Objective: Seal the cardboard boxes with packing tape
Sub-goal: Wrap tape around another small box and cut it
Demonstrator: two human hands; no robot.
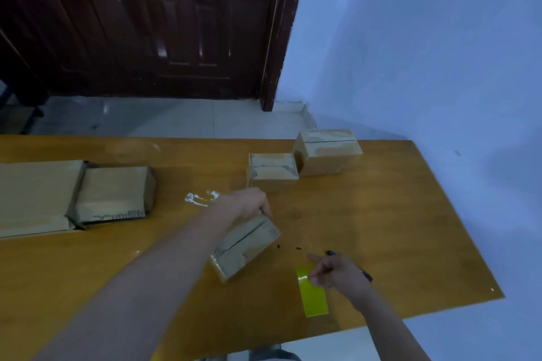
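Right hand [337, 271] pinches tape [312, 291]; box [245, 246] left.

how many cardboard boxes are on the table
5: one under the left hand near the middle, two small ones side by side toward the far right, and two at the left, a mid-sized one beside a large one cut off by the frame edge.

Dark wooden door [164, 23], blue wall [425, 53], pale tiled floor [164, 117], wooden table [381, 228]
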